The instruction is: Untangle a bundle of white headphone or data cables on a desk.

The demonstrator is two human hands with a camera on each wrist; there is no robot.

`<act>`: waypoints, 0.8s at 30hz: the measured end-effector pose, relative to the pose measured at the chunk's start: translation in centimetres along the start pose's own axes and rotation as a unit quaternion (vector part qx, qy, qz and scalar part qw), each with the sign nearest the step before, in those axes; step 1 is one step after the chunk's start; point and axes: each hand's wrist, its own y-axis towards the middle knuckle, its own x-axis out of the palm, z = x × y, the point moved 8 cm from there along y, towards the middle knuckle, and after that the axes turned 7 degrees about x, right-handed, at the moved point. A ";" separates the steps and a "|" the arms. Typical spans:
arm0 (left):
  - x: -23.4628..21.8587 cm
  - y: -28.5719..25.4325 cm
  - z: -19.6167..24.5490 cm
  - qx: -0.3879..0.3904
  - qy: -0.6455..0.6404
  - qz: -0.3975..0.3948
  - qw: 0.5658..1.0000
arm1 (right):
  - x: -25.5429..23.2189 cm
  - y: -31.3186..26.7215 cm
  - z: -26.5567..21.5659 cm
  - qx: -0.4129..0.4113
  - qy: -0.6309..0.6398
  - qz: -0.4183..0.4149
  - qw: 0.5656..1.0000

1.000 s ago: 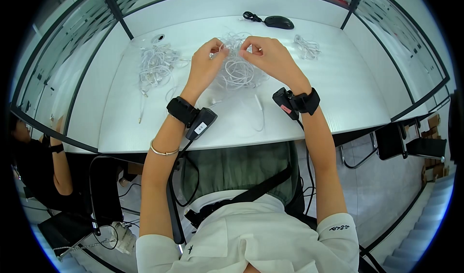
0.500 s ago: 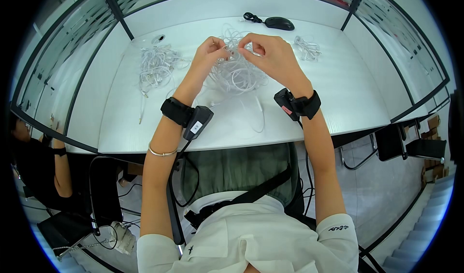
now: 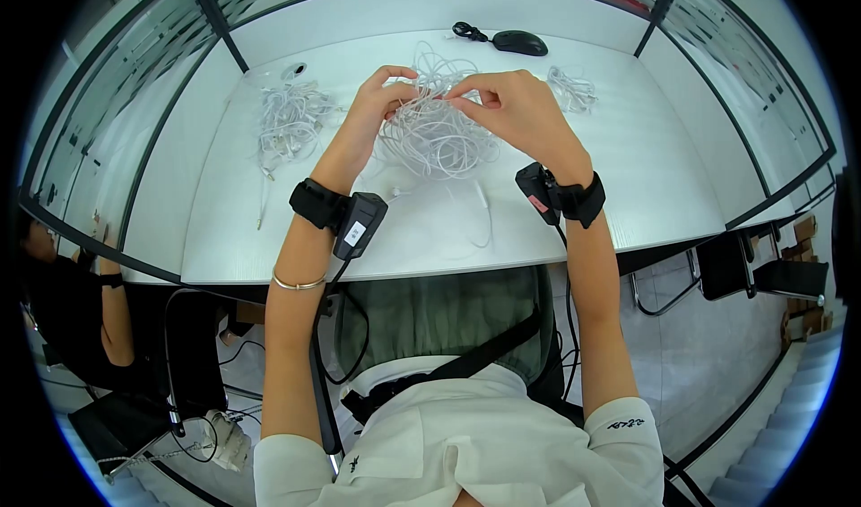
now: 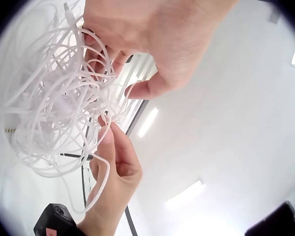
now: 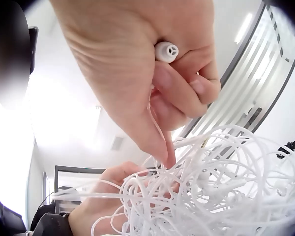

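Observation:
A large tangle of white cables (image 3: 439,144) lies between the hands. In the left wrist view the left hand (image 4: 150,42) has bent fingers hooked among the loops (image 4: 54,103), its thumb standing apart. The right hand (image 4: 115,172) pinches a cable between thumb and index finger at the tangle's edge. The right wrist view shows a small white cylindrical end piece (image 5: 166,51) tucked in the curled fingers of the right hand (image 5: 137,73). The left hand (image 5: 101,204) is partly hidden behind cables there. Seen from the head, the left hand (image 3: 368,117) has its index finger raised, and the right hand (image 3: 525,117) is opposite.
A second cable pile (image 3: 291,121) lies left on the white table (image 3: 359,256), a smaller bundle (image 3: 571,90) right. A black mouse (image 3: 520,42) with coiled cord is at the back. Low partitions enclose the table; another person (image 3: 72,310) sits at left.
The left hand's thumb and index finger have parted, with the index finger lifted. The right hand has shifted slightly right, and the tangle's loops have spread.

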 end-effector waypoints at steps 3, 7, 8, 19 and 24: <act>0.4 -0.1 0.3 -0.009 -0.022 -0.017 1.000 | 0.0 0.0 0.5 0.016 -0.001 0.015 1.000; 1.2 -0.8 1.8 0.017 -0.083 -0.026 0.996 | 0.0 0.1 0.3 0.012 -0.005 0.014 1.000; 1.1 -0.7 1.7 0.014 -0.086 -0.028 0.996 | 0.1 0.1 0.4 0.010 -0.008 0.017 1.000; 0.1 -0.2 0.6 0.006 0.002 -0.034 0.999 | 0.7 0.1 0.9 0.016 -0.011 0.006 1.000; -0.5 -0.4 -0.1 -0.026 0.067 -0.017 0.997 | 0.7 0.1 0.1 0.002 -0.005 -0.014 1.000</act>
